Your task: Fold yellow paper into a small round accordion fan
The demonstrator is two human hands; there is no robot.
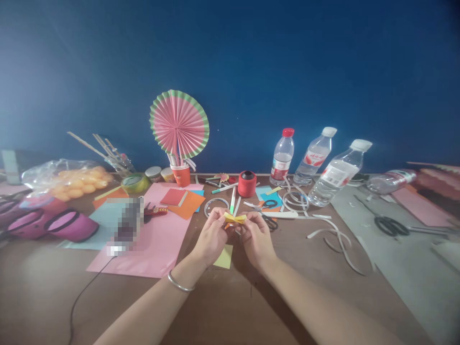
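Between my two hands, above the brown table (223,306), is a small yellow folded paper (235,219). My left hand (212,235) pinches its left end, and my right hand (258,239) pinches its right end. The paper looks narrow at the middle and wider at the ends, somewhat like a bow. A pale yellow paper square (223,256) lies on the table below my hands. Just beyond them are a white and green stick-like piece (233,201), a red round container (247,184) with a dark top, and scissors (268,204).
A pink and green paper fan (178,125) stands in an orange cup (180,176) at the back. Water bottles (282,160) stand back right, near curled white strips (338,235). Pink paper (161,258), a blurred-out device with a cable (81,292), and purple pouch-like items (72,224) lie left.
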